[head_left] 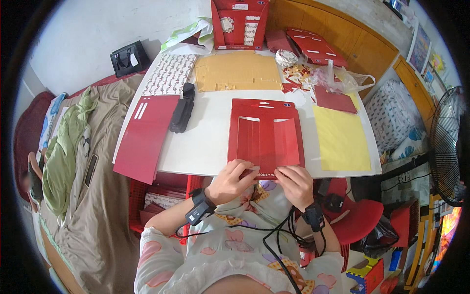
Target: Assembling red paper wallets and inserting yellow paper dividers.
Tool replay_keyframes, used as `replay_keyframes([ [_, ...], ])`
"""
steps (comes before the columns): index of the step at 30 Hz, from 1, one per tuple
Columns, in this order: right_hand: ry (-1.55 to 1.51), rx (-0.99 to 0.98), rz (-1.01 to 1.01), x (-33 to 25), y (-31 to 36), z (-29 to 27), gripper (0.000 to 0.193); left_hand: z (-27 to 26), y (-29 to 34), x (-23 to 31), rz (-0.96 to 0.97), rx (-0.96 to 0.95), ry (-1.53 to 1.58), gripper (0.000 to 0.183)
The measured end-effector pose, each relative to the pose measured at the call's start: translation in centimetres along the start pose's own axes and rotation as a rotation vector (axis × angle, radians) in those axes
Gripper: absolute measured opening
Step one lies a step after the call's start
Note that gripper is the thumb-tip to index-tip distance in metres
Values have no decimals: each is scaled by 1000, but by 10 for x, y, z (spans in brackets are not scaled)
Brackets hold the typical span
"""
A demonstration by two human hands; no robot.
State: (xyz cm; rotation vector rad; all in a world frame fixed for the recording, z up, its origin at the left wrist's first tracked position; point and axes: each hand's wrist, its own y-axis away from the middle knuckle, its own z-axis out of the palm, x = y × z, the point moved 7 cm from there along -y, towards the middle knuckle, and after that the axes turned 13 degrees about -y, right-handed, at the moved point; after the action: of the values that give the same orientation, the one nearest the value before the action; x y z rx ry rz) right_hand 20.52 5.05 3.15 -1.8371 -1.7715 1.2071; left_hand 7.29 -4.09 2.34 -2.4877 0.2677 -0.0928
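Observation:
A flat red cardboard box with two window cut-outs and a hang slot lies at the near edge of the white table. My left hand is closed at its near left edge, thumb and fingertips pinching the card. Along the same edge, a little to the right, my right hand pinches with fingers pressed together. Both hands partly cover the box's near flap. Black devices are strapped round both wrists, with cables hanging across my lap.
Left lie maroon card sheets, a black case and patterned sheets. Behind are brown cardboard and an upright red box. Right are a yellow sheet, paper scraps, a plastic bag and a fan.

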Motion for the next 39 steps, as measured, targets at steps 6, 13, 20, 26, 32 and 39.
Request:
replay_keyframes([
  [6, -35, 36, -10, 8, 2, -9, 25, -13, 7, -17, -49, 57, -46, 40],
  [13, -21, 63, -28, 7, 6, -8, 25, -11, 11, -23, -47, 82, 33, 34],
  [20, -68, -5, 14, 13, 11, -16, 24, -12, 15, -19, 22, 138, 4, 32],
  [26, -50, -78, 73, 29, 20, -30, 25, -15, 14, -21, 18, 147, -12, 30],
  [32, -112, 71, 8, 28, 25, -29, 27, -13, 13, -22, 28, 144, 2, 32],
  [39, -186, 86, 13, 14, -4, -51, 30, -34, 1, -23, 47, 152, 65, 37],
])
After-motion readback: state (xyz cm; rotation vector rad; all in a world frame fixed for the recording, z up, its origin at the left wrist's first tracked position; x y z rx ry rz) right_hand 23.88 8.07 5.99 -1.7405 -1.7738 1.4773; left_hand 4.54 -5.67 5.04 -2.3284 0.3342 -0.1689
